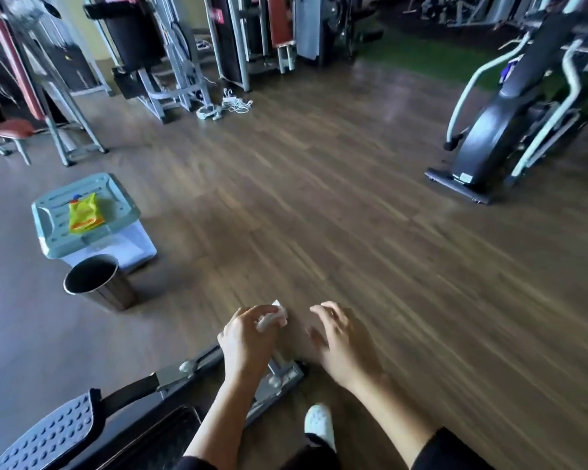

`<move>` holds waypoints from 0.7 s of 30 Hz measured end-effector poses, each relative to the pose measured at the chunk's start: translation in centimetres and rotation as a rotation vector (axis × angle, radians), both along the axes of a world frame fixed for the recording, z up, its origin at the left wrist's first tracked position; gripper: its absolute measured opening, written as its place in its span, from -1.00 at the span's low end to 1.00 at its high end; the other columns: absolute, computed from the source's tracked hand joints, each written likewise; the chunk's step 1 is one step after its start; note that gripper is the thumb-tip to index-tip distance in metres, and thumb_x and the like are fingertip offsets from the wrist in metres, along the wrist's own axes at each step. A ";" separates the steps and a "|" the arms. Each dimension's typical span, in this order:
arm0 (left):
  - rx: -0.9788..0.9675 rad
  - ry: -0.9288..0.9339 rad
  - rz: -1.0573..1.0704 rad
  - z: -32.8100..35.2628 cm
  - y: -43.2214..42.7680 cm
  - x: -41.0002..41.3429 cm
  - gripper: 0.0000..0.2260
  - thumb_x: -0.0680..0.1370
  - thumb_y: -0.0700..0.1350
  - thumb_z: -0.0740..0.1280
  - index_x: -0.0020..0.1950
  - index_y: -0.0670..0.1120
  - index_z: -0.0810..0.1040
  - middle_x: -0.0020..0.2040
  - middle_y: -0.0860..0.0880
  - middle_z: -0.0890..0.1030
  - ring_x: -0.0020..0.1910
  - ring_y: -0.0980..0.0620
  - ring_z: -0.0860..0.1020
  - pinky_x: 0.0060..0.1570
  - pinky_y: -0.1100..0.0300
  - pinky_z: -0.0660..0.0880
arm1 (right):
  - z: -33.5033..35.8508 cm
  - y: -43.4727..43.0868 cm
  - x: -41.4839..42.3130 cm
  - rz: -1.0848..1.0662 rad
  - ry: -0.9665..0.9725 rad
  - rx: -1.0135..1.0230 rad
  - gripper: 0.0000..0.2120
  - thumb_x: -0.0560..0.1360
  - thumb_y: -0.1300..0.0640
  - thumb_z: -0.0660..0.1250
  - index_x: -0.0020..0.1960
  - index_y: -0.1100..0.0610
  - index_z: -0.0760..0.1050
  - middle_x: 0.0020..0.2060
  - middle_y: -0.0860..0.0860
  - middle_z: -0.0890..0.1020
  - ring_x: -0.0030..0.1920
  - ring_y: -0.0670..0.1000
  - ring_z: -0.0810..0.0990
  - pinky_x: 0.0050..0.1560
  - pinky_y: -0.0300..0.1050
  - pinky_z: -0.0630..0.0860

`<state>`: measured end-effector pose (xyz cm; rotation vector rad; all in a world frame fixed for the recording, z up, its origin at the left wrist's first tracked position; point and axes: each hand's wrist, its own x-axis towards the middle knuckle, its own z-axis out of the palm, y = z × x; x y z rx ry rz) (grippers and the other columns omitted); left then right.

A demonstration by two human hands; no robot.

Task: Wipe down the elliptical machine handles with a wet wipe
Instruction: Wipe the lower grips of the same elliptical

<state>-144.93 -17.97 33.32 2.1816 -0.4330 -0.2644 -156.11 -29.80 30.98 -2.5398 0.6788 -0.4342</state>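
1. Left hand (248, 337) is in the lower centre of the frame. Its fingers are curled and grip a crumpled white wet wipe (274, 317).
2. The wet wipe sticks out past the fingertips at the upper right edge of that hand. Most of it is bunched inside the grip, and one corner points up.
3. Right hand (343, 344) is just right of the left hand and apart from it. Its fingers are spread and loosely bent, palm down. It holds nothing and does not touch the wipe.
4. Both hands appear above the grey base rail (279, 378) of an elliptical machine. Its perforated pedal (48, 432) fills the lower left corner. The wipe is seen against the wooden floor (353, 215), clear of the rail.
5. A white shoe (319, 424) is at bottom centre, just beside the rail's end.
6. A round metal bin (99, 283) stands at middle left, close beside a pale blue stool (123, 201) that carries a yellow packet (84, 213).
7. A second elliptical machine (510, 106) stands at upper right, and its pale curved handles (570, 66) are well apart from both hands.
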 end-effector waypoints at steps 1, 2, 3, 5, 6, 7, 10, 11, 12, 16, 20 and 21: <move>0.005 -0.002 -0.006 -0.4 -1.8 0.9 -0.78 0.36 0.11 0.42 -0.35 0.44 0.47 -0.25 0.21 0.54 -0.11 0.08 0.58 0.10 -0.03 0.47 | -0.2 -1.8 0.8 0.002 0.017 -0.003 -0.65 0.51 -0.08 0.14 0.12 0.09 0.53 0.05 0.01 0.58 0.02 0.09 0.59 -0.05 -0.04 0.55; 0.017 -0.011 -0.014 -0.8 -3.8 2.1 -0.78 0.38 0.09 0.43 -0.33 0.42 0.48 -0.22 0.20 0.55 -0.10 0.07 0.59 0.11 -0.04 0.46 | -0.5 -3.7 1.7 0.007 0.030 -0.006 -0.60 0.51 -0.10 0.10 0.16 0.10 0.52 0.08 0.03 0.58 0.05 0.11 0.58 -0.01 -0.02 0.54; 0.030 -0.019 -0.019 -1.2 -5.9 3.3 -0.76 0.39 0.08 0.45 -0.32 0.41 0.49 -0.20 0.20 0.56 -0.09 0.07 0.60 0.12 -0.04 0.46 | -0.9 -5.8 2.8 0.010 0.040 -0.009 -0.56 0.51 -0.13 0.06 0.18 0.11 0.52 0.10 0.03 0.58 0.07 0.12 0.58 0.01 0.00 0.54; 0.038 -0.031 -0.012 -2.0 -10.5 6.2 -0.74 0.38 0.07 0.48 -0.33 0.42 0.49 -0.19 0.21 0.57 -0.08 0.09 0.60 0.11 -0.03 0.47 | -1.5 -10.3 5.6 0.010 0.040 -0.048 -0.54 0.50 -0.13 0.06 0.17 0.11 0.53 0.07 0.03 0.59 0.03 0.12 0.59 -0.02 -0.01 0.55; 0.028 -0.033 -0.004 -2.1 -12.9 7.7 -0.75 0.37 0.07 0.48 -0.33 0.42 0.50 -0.19 0.21 0.57 -0.08 0.10 0.60 0.11 -0.03 0.47 | -1.5 -12.7 7.1 0.007 0.039 -0.068 -0.57 0.50 -0.12 0.09 0.15 0.11 0.54 0.05 0.02 0.59 0.00 0.11 0.60 -0.06 -0.02 0.56; 0.014 -0.027 0.001 -2.1 -15.3 9.3 -0.77 0.37 0.07 0.49 -0.32 0.40 0.52 -0.20 0.20 0.57 -0.08 0.10 0.60 0.11 -0.03 0.47 | -1.3 -15.1 8.8 0.007 0.043 -0.073 -0.58 0.49 -0.10 0.10 0.14 0.11 0.54 0.03 0.02 0.60 -0.02 0.12 0.60 -0.08 -0.03 0.56; -0.019 -0.052 0.009 -1.4 -22.0 14.3 -0.88 0.37 0.06 0.50 -0.22 0.30 0.62 -0.24 0.17 0.55 -0.11 0.09 0.60 0.09 -0.06 0.47 | -0.1 -22.3 14.1 0.045 0.046 -0.077 -0.51 0.45 -0.10 0.03 0.15 0.15 0.54 0.05 0.06 0.59 0.01 0.16 0.59 -0.04 0.05 0.57; -0.029 -0.065 0.014 -1.0 -24.1 15.8 -0.90 0.37 0.05 0.50 -0.19 0.26 0.65 -0.26 0.18 0.53 -0.11 0.08 0.60 0.08 -0.07 0.47 | 0.2 -24.4 16.0 0.055 0.036 -0.072 -0.50 0.45 -0.09 0.02 0.15 0.15 0.53 0.05 0.07 0.58 0.03 0.18 0.59 -0.01 0.07 0.56; -0.032 -0.075 0.019 -0.7 -25.9 17.4 -0.91 0.38 0.05 0.50 -0.17 0.23 0.66 -0.28 0.19 0.51 -0.11 0.09 0.60 0.08 -0.07 0.47 | 0.5 -26.5 17.7 0.058 0.008 -0.063 -0.52 0.44 -0.08 0.03 0.15 0.16 0.52 0.04 0.09 0.58 0.03 0.20 0.59 -0.01 0.09 0.56; -0.006 -0.113 0.048 -0.2 -31.3 23.2 -0.90 0.37 0.04 0.50 -0.15 0.21 0.67 -0.32 0.24 0.47 -0.11 0.11 0.59 0.05 -0.04 0.48 | 0.4 -32.8 24.5 0.079 -0.065 -0.011 -0.74 0.46 0.00 0.14 0.09 0.05 0.42 -0.04 0.07 0.58 -0.08 0.18 0.62 -0.12 0.02 0.59; 0.006 -0.078 0.130 -1.0 -34.7 28.9 -0.91 0.38 0.04 0.49 -0.24 0.24 0.63 -0.29 0.30 0.52 -0.08 0.18 0.58 0.06 -0.03 0.47 | -1.7 -37.1 32.3 0.160 -0.060 0.077 -0.72 0.50 -0.07 0.14 0.10 0.05 0.41 -0.02 0.09 0.58 -0.05 0.19 0.60 -0.05 0.12 0.58; 0.013 -0.080 0.157 -1.3 -35.2 30.4 -0.89 0.39 0.03 0.49 -0.25 0.26 0.62 -0.29 0.32 0.51 -0.08 0.19 0.57 0.06 -0.02 0.47 | -2.2 -38.0 34.5 0.184 -0.057 0.080 -0.72 0.50 -0.07 0.14 0.10 0.06 0.42 -0.03 0.09 0.58 -0.04 0.19 0.60 -0.05 0.13 0.57</move>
